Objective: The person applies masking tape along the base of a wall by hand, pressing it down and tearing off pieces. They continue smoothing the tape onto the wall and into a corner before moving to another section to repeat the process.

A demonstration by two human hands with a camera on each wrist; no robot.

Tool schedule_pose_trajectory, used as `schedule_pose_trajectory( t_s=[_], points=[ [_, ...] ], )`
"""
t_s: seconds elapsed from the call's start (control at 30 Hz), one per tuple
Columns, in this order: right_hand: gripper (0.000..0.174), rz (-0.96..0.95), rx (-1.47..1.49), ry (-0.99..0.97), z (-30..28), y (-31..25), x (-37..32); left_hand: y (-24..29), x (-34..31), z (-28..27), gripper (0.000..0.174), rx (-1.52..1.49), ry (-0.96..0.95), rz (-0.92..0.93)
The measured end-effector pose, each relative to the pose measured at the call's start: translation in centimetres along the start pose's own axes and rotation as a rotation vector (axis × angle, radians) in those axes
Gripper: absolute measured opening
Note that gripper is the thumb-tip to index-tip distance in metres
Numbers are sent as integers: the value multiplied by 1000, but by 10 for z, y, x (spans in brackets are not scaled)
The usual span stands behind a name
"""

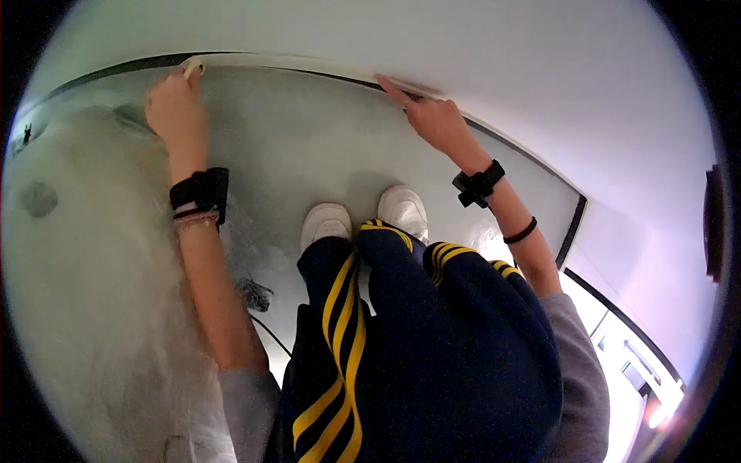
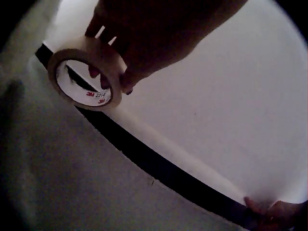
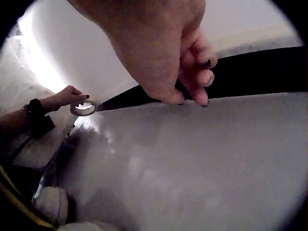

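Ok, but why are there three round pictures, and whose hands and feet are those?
There is no machine here. A person is wearing three small cameras. The big picture comes from the one on their head, looking down at their own white shoes and striped trousers. The other two pictures come from cameras strapped to each wrist, so each shows one hand close up.

The left hand holds a roll of masking tape. A strip of tape runs from the roll along the white wall, just above the black baseboard. The right hand presses the other end of the strip with its fingertips. Below is a pale grey floor.
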State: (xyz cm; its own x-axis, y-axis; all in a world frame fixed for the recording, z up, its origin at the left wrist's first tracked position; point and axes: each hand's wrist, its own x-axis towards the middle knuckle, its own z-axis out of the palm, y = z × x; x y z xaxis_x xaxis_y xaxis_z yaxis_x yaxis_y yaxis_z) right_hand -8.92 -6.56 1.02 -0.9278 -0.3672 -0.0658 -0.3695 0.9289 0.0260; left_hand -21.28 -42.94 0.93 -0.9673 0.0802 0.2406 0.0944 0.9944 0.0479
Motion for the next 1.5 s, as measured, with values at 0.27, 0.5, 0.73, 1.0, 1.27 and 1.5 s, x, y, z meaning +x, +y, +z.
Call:
schedule_pose_trajectory(
  t_s=[0.27,0.5,0.73,1.0,1.27,1.5],
  points=[
    [81,8,-47,-155,-8,-6,13,8,14,2,27,156,400,116],
    [81,-42,36,-95,-53,-28,46,27,31,-67,37,297,45,-72],
    [82,-121,75,10,-88,-44,61,26,25,-103,26,202,319,-25],
    [76,-125,174,-32,-108,-49,64,37,-10,-134,24,191,321,-132],
    [49,101,509,318,-86,-31,60,66,-17,-138,30,55,158,-255],
    [19,140,719,477,-78,-29,58,78,-53,-153,23,83,355,-200]
  ],
)
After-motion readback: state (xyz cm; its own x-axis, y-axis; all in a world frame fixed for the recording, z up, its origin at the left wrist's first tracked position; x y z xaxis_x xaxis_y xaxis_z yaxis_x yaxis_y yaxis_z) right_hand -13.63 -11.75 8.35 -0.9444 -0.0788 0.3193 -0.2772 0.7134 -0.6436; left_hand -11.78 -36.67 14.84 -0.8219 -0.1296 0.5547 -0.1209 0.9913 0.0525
